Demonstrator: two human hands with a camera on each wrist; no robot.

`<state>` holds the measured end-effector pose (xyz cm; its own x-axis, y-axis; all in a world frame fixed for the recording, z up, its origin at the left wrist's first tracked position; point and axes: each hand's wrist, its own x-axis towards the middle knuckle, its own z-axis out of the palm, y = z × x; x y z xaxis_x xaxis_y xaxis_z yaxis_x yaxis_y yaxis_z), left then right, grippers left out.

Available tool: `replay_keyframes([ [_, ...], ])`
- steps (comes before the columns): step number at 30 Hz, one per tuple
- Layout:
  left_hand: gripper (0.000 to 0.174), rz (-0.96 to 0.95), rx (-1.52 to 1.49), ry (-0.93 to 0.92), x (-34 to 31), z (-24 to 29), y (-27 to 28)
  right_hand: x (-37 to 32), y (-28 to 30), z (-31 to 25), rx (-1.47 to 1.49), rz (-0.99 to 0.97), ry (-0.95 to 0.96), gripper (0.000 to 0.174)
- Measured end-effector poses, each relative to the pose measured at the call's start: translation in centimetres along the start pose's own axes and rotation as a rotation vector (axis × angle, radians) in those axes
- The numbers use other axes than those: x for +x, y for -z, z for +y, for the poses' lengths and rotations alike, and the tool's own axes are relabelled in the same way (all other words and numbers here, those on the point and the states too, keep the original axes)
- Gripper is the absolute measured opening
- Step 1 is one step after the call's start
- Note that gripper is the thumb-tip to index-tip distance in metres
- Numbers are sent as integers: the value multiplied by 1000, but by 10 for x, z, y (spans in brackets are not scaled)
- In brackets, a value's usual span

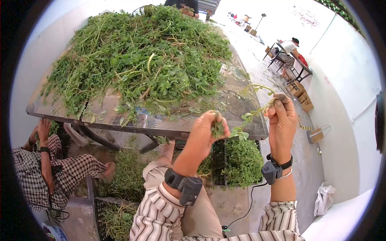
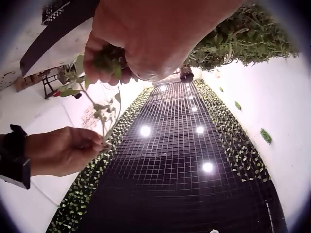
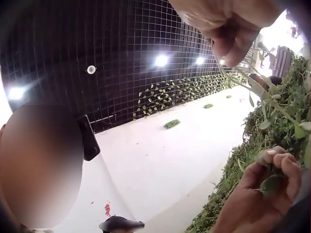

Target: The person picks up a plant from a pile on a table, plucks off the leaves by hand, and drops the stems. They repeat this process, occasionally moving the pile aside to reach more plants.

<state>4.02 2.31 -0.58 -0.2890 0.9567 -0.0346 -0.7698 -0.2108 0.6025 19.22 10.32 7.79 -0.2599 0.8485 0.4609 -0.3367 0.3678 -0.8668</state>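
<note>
My right hand [image 1: 282, 122] is raised beyond the table's front right corner, pinching the stem of a leafy green sprig [image 1: 251, 115] between thumb and fingers. The sprig's leafy end reaches toward my left hand [image 1: 203, 134], and its thin stem arcs above the right fingertips. Curled fingers of the left hand hold a small bunch of green leaves [image 1: 217, 129], partly hidden by the palm. In the left wrist view the sprig [image 2: 99, 110] spans the gap between both hands. The right wrist view shows its stem [image 3: 250, 85] running down from the right fingertips.
A large heap of green stems [image 1: 140, 60] covers much of the table [image 1: 169, 123]. Below stand a black crate of greens [image 1: 243, 162] and another crate [image 1: 97, 221]. A seated person [image 1: 44, 172] is at the left; another sits [image 1: 287, 52] near the far wall beside cardboard boxes [image 1: 299, 94].
</note>
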Motion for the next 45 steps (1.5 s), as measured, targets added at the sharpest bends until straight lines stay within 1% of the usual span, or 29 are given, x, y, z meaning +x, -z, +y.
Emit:
replay_keyframes([
  [1,18,-89,5,85,-2,-3,-2,1,0,2,14,-3,-12,13],
  [2,16,-68,47,119,-6,-4,-6,2,-1,4,28,-5,-24,13],
  [5,17,-80,106,121,-6,-14,-8,3,-4,6,64,-35,-47,13],
  [6,26,-119,98,133,-7,-16,-8,3,-5,8,64,-34,-51,13],
  [10,26,-94,193,145,-13,-18,-18,0,-9,16,75,-34,-66,13],
  [12,21,-168,286,130,-13,-17,-17,-1,-10,19,73,-40,-75,13],
  [13,21,-166,286,129,-14,-15,-17,-1,-11,20,82,-44,-77,13],
  [15,19,-103,297,116,-15,-11,-18,-2,-11,20,90,-49,-78,13],
  [19,20,-45,256,90,-11,-9,-12,-4,-7,20,90,-50,-72,13],
  [21,21,-19,167,40,-10,-5,-10,-7,-7,19,73,-56,-64,13],
  [23,21,-19,125,15,-8,-6,-6,-14,-11,15,21,-14,-81,13],
  [27,21,-4,51,-29,-6,-8,-6,-20,-9,12,27,-33,-67,13],
  [29,20,-14,35,-30,-6,-9,-4,-21,-7,11,29,-54,-48,13],
  [31,19,-22,17,-33,-6,-9,-4,-24,-7,9,24,-36,-58,13],
  [33,16,24,1,-49,-6,-8,-7,-27,-7,9,20,-20,-70,12],
  [37,13,25,-4,-57,-7,-9,-8,-33,-2,9,-2,-18,-63,13],
  [39,13,67,4,-23,-9,-7,-11,-35,1,9,-11,-16,-63,13],
  [45,14,30,9,-20,-11,-9,-12,-42,-1,-1,-28,19,-40,12],
])
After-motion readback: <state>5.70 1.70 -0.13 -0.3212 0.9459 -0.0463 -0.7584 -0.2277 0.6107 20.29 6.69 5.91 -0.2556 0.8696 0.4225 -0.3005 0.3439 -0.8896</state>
